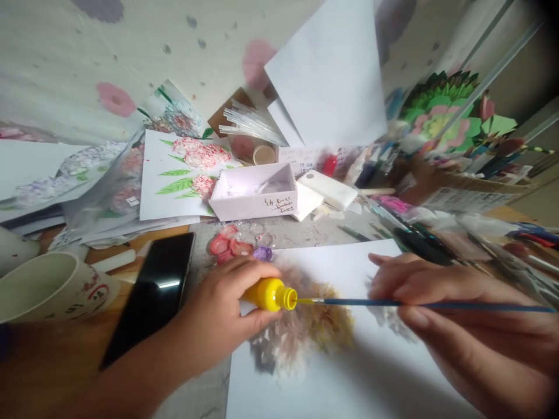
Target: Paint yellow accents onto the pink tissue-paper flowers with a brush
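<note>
My left hand (231, 297) is wrapped round a small yellow paint bottle (271, 294), tilted on its side with its uncapped mouth facing right. Between the thumb and fingers of my right hand (458, 314) is a thin blue paintbrush (358, 302), held level. Its yellow-coated tip is right at the bottle's mouth. Below both hands lies a white sheet of paper (371, 372) bearing textured flower clusters, one brownish-white (283, 349) and one yellow (329, 317). A pale patch on the sheet is partly covered by my right hand.
A clear palette (231, 241) with red and purple paint sits behind my left hand. A black phone (152, 291) and a paper cup (52, 285) stand at left. Behind are a white box (255, 198) and flower pictures (183, 174); brushes and a cardboard box (463, 195) crowd the right.
</note>
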Action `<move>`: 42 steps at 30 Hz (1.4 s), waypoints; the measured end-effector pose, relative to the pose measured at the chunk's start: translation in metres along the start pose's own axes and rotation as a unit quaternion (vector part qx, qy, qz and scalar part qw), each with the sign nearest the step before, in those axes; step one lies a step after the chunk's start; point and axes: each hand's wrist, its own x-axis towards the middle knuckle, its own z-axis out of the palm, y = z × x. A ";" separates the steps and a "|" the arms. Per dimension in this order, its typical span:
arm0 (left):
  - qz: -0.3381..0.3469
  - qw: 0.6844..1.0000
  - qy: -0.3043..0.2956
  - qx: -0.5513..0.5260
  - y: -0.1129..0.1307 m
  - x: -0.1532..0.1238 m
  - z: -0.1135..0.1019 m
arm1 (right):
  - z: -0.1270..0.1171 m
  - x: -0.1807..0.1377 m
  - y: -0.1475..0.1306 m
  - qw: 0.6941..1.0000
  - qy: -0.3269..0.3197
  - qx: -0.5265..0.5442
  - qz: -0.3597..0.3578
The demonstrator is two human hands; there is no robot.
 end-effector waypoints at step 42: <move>-0.025 0.999 0.020 0.023 -0.011 0.000 0.001 | -0.001 0.027 0.029 0.985 -0.017 -0.140 0.096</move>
